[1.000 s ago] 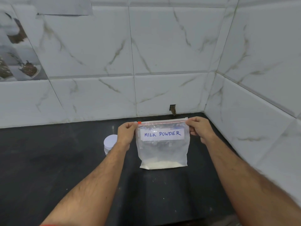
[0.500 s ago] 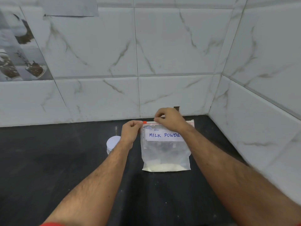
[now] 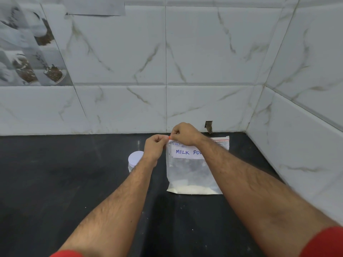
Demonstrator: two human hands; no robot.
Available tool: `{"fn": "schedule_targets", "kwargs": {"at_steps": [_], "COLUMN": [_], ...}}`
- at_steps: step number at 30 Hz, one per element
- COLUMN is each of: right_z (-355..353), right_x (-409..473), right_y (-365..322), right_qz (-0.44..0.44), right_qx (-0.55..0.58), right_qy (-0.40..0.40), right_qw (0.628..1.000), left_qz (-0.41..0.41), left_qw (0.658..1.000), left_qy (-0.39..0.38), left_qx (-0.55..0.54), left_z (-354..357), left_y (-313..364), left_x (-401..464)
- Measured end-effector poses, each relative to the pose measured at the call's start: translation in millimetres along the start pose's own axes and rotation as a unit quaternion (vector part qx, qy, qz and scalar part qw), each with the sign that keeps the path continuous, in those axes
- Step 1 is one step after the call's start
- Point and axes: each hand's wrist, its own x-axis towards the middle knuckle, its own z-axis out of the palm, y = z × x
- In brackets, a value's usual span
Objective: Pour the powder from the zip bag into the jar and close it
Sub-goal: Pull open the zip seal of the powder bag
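Note:
A clear zip bag [image 3: 189, 171] with a white label reading "MILK PO…" stands upright on the black counter [image 3: 55, 182], white powder settled along its bottom. My left hand [image 3: 154, 147] pinches the bag's top left corner. My right hand [image 3: 184, 134] has crossed over and pinches the red zip strip at that same corner, its forearm covering part of the label. A small clear jar with a white lid [image 3: 135, 158] stands on the counter just left of the bag, partly behind my left wrist.
White marble-look tiled walls [image 3: 204, 62] meet in a corner behind and to the right of the bag. A small dark hole in the tile [image 3: 208, 126] sits just above the counter. A picture tile [image 3: 27, 49] is at upper left.
My right hand has slid from the bag's top right corner leftward along the zip to meet the left hand at the top left corner. The bag stays upright.

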Motion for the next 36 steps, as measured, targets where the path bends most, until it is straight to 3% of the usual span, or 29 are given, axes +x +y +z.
{"fn": "schedule_targets", "kwargs": {"at_steps": [14, 36], "right_z": [-2.1, -20.0], "right_x": [-0.8, -17.1], "right_y": [6.1, 38.6], "right_qz": [0.000, 0.019], "right_qx": [-0.017, -0.025], "right_qy": [0.008, 0.033], "right_qw": [1.000, 0.999], "left_qz": [-0.003, -0.016], "left_qw": [0.997, 0.995], "left_qy": [0.015, 0.028], "left_qx": [0.076, 0.091], "left_z": [0.6, -1.8], "left_y": [0.6, -0.8], "left_x": [8.7, 16.0]}}
